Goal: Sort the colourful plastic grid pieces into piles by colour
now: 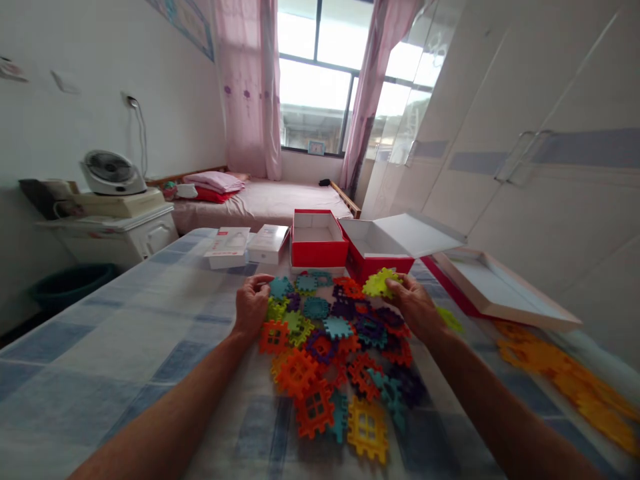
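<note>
A heap of flat plastic interlocking tiles (334, 350) in orange, teal, purple, red and yellow lies on the checked tablecloth in front of me. My left hand (251, 304) rests at the heap's left edge, fingers curled on a teal tile (280, 287). My right hand (413, 305) is at the heap's far right and pinches a lime-green tile (379, 283), lifted slightly above the others. Two open red boxes (319, 253) stand just behind the heap.
A box lid (500, 288) lies to the right, with more orange-yellow tiles (565, 373) beyond it. Two small white boxes (250, 245) sit at the table's far side. A bed, a cabinet with a fan and white wardrobes surround the table.
</note>
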### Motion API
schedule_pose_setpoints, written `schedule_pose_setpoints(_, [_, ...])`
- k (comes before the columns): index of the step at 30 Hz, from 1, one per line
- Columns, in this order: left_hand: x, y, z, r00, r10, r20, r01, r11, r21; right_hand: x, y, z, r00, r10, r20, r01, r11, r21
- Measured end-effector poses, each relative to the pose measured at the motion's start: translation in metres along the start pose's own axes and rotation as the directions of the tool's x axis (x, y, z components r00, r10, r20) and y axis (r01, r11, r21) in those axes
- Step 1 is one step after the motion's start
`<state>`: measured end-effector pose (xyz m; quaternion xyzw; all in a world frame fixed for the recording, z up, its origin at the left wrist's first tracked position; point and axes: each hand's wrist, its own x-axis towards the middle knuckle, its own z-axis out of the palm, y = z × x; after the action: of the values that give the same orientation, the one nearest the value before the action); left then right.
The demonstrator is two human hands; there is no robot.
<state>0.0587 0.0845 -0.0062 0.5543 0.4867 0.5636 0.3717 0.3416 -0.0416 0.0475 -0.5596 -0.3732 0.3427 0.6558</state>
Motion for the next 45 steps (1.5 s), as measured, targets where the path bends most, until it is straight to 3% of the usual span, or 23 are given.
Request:
schedule_pose_setpoints(4, [0.001, -0.003, -0.001, 0.999, -0.023, -0.023, 0.023, 1.000, -0.006, 0.007, -0.001, -0.070, 0.986, 0.066, -0.150, -0.090, 0.983, -0.159])
schedule_pose_setpoints(7, [0.001, -0.002, -0.002, 0.999, -0.047, -0.026, 0.047, 0.999, 0.003, 0.009, -0.004, -0.107, 0.964, 0.073, -0.257, -0.151, 0.942, -0.298])
schedule_pose_setpoints(12, [0.000, 0.000, -0.003, 0.998, -0.067, -0.019, 0.067, 0.998, 0.012, 0.014, -0.008, -0.135, 0.940, 0.015, -0.340, -0.185, 0.862, -0.473])
schedule_pose_setpoints(16, [0.002, -0.001, -0.002, 0.999, -0.047, -0.022, 0.047, 0.999, 0.023, 0.016, -0.012, -0.137, 0.910, -0.146, -0.389, -0.158, 0.745, -0.649])
schedule_pose_setpoints(19, [0.002, -0.002, -0.001, 0.999, -0.024, -0.044, 0.026, 0.999, 0.046, 0.012, -0.016, -0.115, 0.919, -0.316, -0.236, -0.017, 0.567, -0.823])
schedule_pose_setpoints(21, [0.002, -0.002, 0.000, 0.998, -0.003, -0.057, 0.007, 0.998, 0.061, 0.009, -0.017, -0.085, 0.930, -0.368, -0.010, 0.165, 0.443, -0.881])
schedule_pose_setpoints(23, [0.002, -0.002, 0.000, 0.996, 0.020, -0.085, -0.013, 0.997, 0.080, 0.007, -0.017, -0.045, 0.904, -0.365, 0.223, 0.366, 0.391, -0.844])
schedule_pose_setpoints(25, [0.003, -0.004, 0.001, 0.992, 0.038, -0.121, -0.027, 0.995, 0.097, 0.008, -0.013, 0.000, 0.828, -0.355, 0.433, 0.549, 0.357, -0.756])
schedule_pose_setpoints(28, [0.005, -0.007, 0.001, 0.988, 0.055, -0.146, -0.040, 0.994, 0.101, 0.016, -0.001, 0.063, 0.651, -0.308, 0.694, 0.759, 0.276, -0.590])
schedule_pose_setpoints(30, [0.007, -0.009, 0.000, 0.987, 0.070, -0.144, -0.054, 0.993, 0.107, 0.025, 0.009, 0.094, 0.568, -0.246, 0.786, 0.822, 0.221, -0.525])
schedule_pose_setpoints(31, [0.007, -0.010, -0.001, 0.987, 0.078, -0.143, -0.062, 0.992, 0.114, 0.029, 0.014, 0.105, 0.550, -0.207, 0.809, 0.833, 0.199, -0.516])
schedule_pose_setpoints(35, [0.007, -0.010, -0.001, 0.986, 0.094, -0.136, -0.078, 0.989, 0.123, 0.036, 0.025, 0.118, 0.588, -0.069, 0.806, 0.804, 0.158, -0.574])
schedule_pose_setpoints(41, [0.007, -0.008, 0.003, 0.983, 0.086, -0.159, -0.072, 0.993, 0.090, 0.019, 0.014, 0.094, 0.798, -0.010, 0.603, 0.601, -0.054, -0.797])
schedule_pose_setpoints(43, [0.007, -0.008, 0.004, 0.983, 0.082, -0.165, -0.069, 0.994, 0.083, 0.014, 0.010, 0.094, 0.817, -0.029, 0.575, 0.572, -0.078, -0.817])
schedule_pose_setpoints(45, [0.007, -0.007, 0.004, 0.983, 0.082, -0.167, -0.069, 0.994, 0.081, 0.012, 0.010, 0.103, 0.800, -0.084, 0.594, 0.593, -0.036, -0.804])
